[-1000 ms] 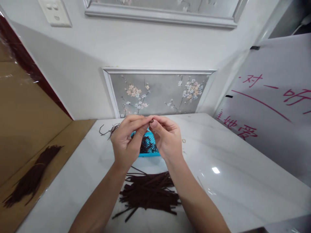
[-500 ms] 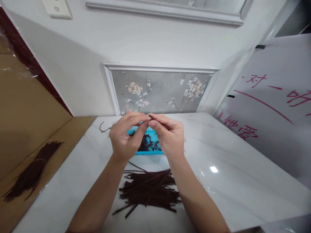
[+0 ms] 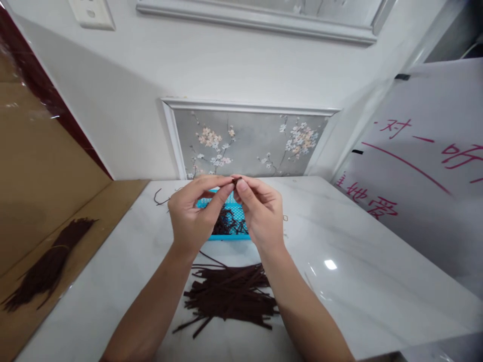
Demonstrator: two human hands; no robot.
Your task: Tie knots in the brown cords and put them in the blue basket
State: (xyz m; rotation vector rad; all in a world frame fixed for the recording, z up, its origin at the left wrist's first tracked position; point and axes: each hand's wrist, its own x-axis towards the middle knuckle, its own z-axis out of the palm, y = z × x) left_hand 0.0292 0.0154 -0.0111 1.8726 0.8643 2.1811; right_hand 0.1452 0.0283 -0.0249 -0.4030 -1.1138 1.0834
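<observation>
Both hands are meeting above the desk [image 3: 358,261]: left hand [image 3: 190,216] and right hand [image 3: 260,213] fingers are pinching 1 small dark strip [image 3: 234,180], over the blue basket [image 3: 226,236], beyond the strip pile [image 3: 228,299].

small dark brown strip [image 3: 234,180] pinched between fingertips.

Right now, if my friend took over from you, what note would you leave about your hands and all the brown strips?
Left hand and right hand: raised together, fingertips pinching one small dark brown piece.
Loose brown strips: piled on the white table, below the wrists.
Blue basket: behind the hands, holding tangled dark pieces.
Bundle: on the cardboard, far left.
Done: some pieces in the basket.
Left: the loose pile.
</observation>
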